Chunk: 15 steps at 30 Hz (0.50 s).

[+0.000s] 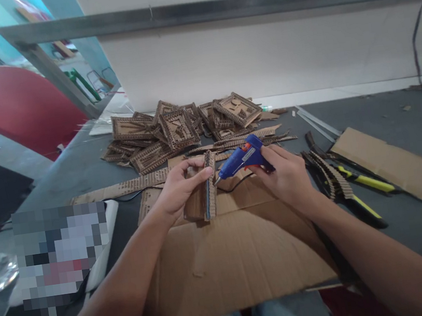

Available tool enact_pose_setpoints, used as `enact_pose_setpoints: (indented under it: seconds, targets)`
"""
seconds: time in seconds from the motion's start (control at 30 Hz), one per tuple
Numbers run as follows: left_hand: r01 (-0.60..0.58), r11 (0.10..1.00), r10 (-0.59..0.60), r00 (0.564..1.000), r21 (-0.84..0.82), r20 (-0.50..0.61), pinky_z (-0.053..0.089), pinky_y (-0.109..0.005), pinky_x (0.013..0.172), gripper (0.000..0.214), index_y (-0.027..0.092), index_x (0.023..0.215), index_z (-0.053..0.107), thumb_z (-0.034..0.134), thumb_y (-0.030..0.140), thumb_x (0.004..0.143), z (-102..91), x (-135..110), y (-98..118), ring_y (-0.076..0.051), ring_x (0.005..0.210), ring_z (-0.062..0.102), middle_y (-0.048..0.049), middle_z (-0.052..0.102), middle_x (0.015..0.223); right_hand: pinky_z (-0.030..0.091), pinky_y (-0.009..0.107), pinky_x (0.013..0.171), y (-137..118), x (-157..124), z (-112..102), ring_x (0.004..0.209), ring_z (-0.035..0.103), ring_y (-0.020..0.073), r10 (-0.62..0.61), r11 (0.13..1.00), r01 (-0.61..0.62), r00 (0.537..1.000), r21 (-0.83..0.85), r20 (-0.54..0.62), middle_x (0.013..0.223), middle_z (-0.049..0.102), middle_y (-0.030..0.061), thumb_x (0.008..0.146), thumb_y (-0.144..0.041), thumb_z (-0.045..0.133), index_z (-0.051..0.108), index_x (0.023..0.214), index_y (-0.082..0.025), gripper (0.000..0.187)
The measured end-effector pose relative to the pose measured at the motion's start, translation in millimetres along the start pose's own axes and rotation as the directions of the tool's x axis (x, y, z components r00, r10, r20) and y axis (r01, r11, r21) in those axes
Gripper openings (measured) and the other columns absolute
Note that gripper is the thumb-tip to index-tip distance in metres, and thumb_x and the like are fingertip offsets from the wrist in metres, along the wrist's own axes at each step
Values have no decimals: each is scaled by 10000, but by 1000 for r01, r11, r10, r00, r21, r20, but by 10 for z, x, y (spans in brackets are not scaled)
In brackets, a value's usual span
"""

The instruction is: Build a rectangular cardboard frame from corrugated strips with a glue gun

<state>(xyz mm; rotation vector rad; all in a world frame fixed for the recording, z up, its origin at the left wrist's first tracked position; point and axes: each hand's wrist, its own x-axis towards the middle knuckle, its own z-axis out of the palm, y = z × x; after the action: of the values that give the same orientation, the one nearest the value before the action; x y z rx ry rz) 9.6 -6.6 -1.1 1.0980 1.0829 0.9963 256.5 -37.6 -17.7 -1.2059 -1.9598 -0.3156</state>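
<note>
My left hand (178, 188) is closed round a small cardboard frame piece (205, 193), held on edge above a big sheet of cardboard (233, 259). My right hand (286, 176) grips a blue hot glue gun (243, 157). Its nozzle points left and touches the frame's upper edge. A black cord runs from the gun across the sheet.
A heap of finished cardboard frames (179, 126) lies at the back of the grey table (421, 233). Corrugated strips (121, 187) lie to the left. Yellow-handled cutters (364, 183), dark strips and a cardboard piece (392, 161) lie to the right. A blurred-out object (62, 255) sits at the left.
</note>
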Motion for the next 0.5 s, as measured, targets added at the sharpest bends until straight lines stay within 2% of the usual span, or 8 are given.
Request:
enact_pose_setpoints:
  seconds: [0.13,0.33,0.5]
  targets:
    - [-26,1000,26,1000,13,8,474,-259,779,432,156,880,683,911,429,633,-7,-2,-4,-127,816,603,-2,658,896,458,278,583,1,-2,3,655,600,177,8,1000,-9,1000,-16,-20,797,646,41,951,-280,648,632,998,-162,128]
    - [22,1000,-22,999,-15,24,482,-242,740,428,164,857,664,923,406,617,9,-25,20,-123,790,614,8,654,882,454,290,595,-26,20,-5,675,609,182,57,998,-58,998,-28,-37,790,652,43,938,-331,666,622,917,-192,147]
    - [15,1000,-16,1000,19,24,489,-249,734,408,161,833,666,917,399,616,34,-48,48,-131,784,615,-10,663,904,446,301,584,-59,35,-16,667,594,186,91,995,-93,995,-44,-37,747,628,32,927,-389,650,605,879,-209,192]
